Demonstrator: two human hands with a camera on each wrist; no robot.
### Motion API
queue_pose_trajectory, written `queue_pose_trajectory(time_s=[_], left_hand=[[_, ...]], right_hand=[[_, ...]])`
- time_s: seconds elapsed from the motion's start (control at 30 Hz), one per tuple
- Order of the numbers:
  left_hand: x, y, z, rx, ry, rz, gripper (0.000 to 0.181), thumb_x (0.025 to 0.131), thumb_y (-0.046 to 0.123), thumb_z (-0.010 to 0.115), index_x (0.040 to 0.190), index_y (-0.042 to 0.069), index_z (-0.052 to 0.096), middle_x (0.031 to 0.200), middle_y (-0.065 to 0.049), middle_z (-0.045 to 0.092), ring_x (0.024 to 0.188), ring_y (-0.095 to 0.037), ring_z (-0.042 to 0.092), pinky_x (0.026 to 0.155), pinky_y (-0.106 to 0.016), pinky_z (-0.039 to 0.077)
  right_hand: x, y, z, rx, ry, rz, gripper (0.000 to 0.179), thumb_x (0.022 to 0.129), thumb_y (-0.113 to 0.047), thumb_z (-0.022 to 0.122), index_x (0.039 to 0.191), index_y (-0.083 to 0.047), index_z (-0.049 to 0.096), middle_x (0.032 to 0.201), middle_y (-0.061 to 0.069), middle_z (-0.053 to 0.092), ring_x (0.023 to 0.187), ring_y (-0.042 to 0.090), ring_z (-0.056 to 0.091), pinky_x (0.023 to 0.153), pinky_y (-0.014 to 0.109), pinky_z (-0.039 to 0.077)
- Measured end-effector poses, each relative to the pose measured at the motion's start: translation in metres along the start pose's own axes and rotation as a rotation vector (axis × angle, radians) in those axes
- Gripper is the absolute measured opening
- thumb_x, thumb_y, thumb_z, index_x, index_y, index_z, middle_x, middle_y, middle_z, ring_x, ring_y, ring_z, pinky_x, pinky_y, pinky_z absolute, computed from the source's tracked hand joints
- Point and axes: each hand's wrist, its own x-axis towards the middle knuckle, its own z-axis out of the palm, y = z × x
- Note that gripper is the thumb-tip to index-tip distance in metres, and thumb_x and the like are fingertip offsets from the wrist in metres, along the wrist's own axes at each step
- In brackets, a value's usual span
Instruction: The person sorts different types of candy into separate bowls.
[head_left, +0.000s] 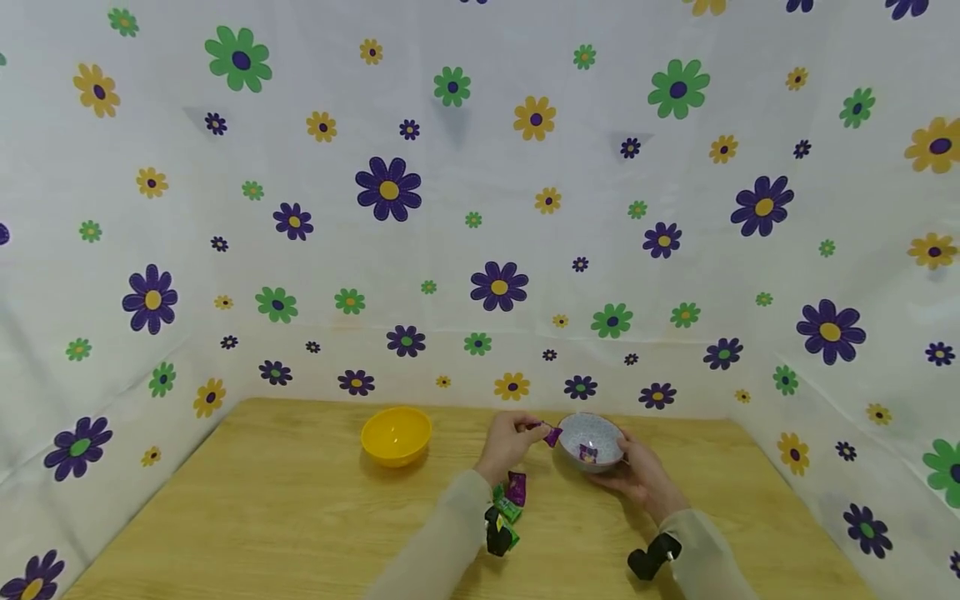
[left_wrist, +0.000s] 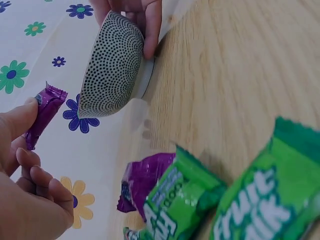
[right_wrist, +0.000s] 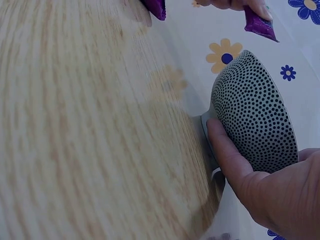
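Between thumb and fingers, my left hand (head_left: 506,446) pinches a purple wrapped candy (left_wrist: 46,114) just left of the dotted bowl's rim. My right hand (head_left: 641,479) grips the dotted bowl (right_wrist: 255,115) by its right side, thumb near the foot. Inside that bowl lies another purple wrapped candy (head_left: 588,454). Under my left wrist on the table sit a purple candy (head_left: 516,488) and green wrapped candies (left_wrist: 187,200). White lettering shows on the green wrappers in the left wrist view.
A yellow bowl (head_left: 396,437) stands at the back left of the wooden table (head_left: 300,517). White cloth with printed flowers (head_left: 450,250) rises behind the table and along both sides.
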Motion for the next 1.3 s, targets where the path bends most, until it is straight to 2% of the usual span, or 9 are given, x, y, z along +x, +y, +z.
queue_pose_trajectory(time_s=[0.23, 0.4, 0.53, 0.63, 0.8, 0.9, 0.97, 1.1, 1.3], left_hand=[[0.002, -0.003, 0.013, 0.019, 0.019, 0.047, 0.007, 0.078, 0.019, 0.071, 0.080, 0.012, 0.069, 0.063, 0.004, 0.041, 0.057, -0.010, 0.036, 0.047, -0.022, 0.028], [-0.001, -0.005, 0.020, 0.065, 0.031, 0.090, 0.007, 0.077, 0.022, 0.071, 0.082, 0.017, 0.069, 0.064, 0.005, 0.041, 0.059, -0.010, 0.037, 0.048, -0.022, 0.029], [-0.003, -0.003, 0.027, 0.146, 0.014, 0.132, 0.007, 0.078, 0.022, 0.071, 0.084, 0.020, 0.070, 0.064, 0.006, 0.042, 0.060, -0.009, 0.039, 0.048, -0.021, 0.029], [-0.005, -0.001, 0.031, 0.290, 0.003, 0.208, 0.006, 0.078, 0.020, 0.071, 0.084, 0.021, 0.070, 0.062, 0.006, 0.043, 0.059, -0.009, 0.038, 0.049, -0.021, 0.029], [-0.006, 0.001, 0.032, 0.558, 0.024, 0.348, 0.006, 0.078, 0.020, 0.071, 0.083, 0.023, 0.071, 0.065, 0.009, 0.047, 0.065, -0.009, 0.038, 0.055, -0.021, 0.030], [-0.007, 0.003, 0.032, 0.672, 0.028, 0.413, 0.005, 0.079, 0.024, 0.070, 0.083, 0.026, 0.071, 0.067, 0.011, 0.048, 0.068, -0.008, 0.039, 0.058, -0.021, 0.031], [-0.008, 0.003, 0.032, 0.714, 0.024, 0.444, 0.004, 0.079, 0.025, 0.069, 0.083, 0.026, 0.071, 0.070, 0.013, 0.050, 0.069, -0.008, 0.040, 0.059, -0.020, 0.032], [-0.009, 0.002, 0.033, 0.735, 0.020, 0.444, 0.005, 0.080, 0.023, 0.068, 0.084, 0.026, 0.070, 0.075, 0.013, 0.054, 0.072, -0.007, 0.041, 0.061, -0.019, 0.034], [-0.010, 0.002, 0.031, 0.683, 0.036, 0.423, 0.012, 0.080, 0.013, 0.067, 0.090, 0.020, 0.070, 0.082, 0.008, 0.061, 0.077, -0.009, 0.047, 0.067, -0.023, 0.040]], right_hand=[[0.000, 0.001, -0.001, 0.008, -0.001, 0.001, 0.050, 0.099, -0.015, 0.019, 0.146, -0.012, 0.001, 0.146, 0.026, 0.003, 0.128, 0.047, 0.019, 0.084, 0.061, 0.040], [0.001, 0.003, -0.001, 0.006, -0.008, 0.002, 0.050, 0.099, -0.015, 0.019, 0.146, -0.012, 0.002, 0.146, 0.026, 0.006, 0.127, 0.046, 0.022, 0.085, 0.061, 0.039], [0.001, 0.004, -0.001, -0.006, -0.007, -0.002, 0.049, 0.099, -0.015, 0.018, 0.146, -0.011, 0.002, 0.146, 0.026, 0.009, 0.126, 0.046, 0.023, 0.085, 0.061, 0.039], [0.001, 0.004, -0.001, -0.005, -0.017, -0.006, 0.050, 0.099, -0.015, 0.017, 0.146, -0.011, 0.000, 0.145, 0.027, 0.008, 0.126, 0.045, 0.023, 0.086, 0.060, 0.039], [0.001, 0.004, -0.001, 0.000, -0.027, -0.008, 0.050, 0.099, -0.014, 0.017, 0.146, -0.012, 0.000, 0.145, 0.027, 0.008, 0.127, 0.045, 0.023, 0.086, 0.060, 0.039], [0.000, 0.003, -0.001, -0.001, -0.022, -0.010, 0.050, 0.099, -0.014, 0.017, 0.146, -0.011, 0.001, 0.145, 0.027, 0.009, 0.127, 0.045, 0.023, 0.086, 0.061, 0.039], [0.001, 0.004, -0.002, -0.001, -0.021, -0.009, 0.050, 0.099, -0.014, 0.017, 0.146, -0.011, 0.001, 0.145, 0.027, 0.009, 0.127, 0.045, 0.023, 0.086, 0.061, 0.039], [0.001, 0.004, -0.001, 0.005, -0.018, -0.003, 0.050, 0.099, -0.014, 0.017, 0.146, -0.012, 0.001, 0.145, 0.027, 0.009, 0.127, 0.044, 0.023, 0.086, 0.060, 0.039], [0.001, 0.003, -0.002, 0.008, -0.007, -0.001, 0.049, 0.099, -0.015, 0.018, 0.146, -0.013, 0.002, 0.146, 0.026, 0.008, 0.128, 0.044, 0.021, 0.085, 0.060, 0.040]])
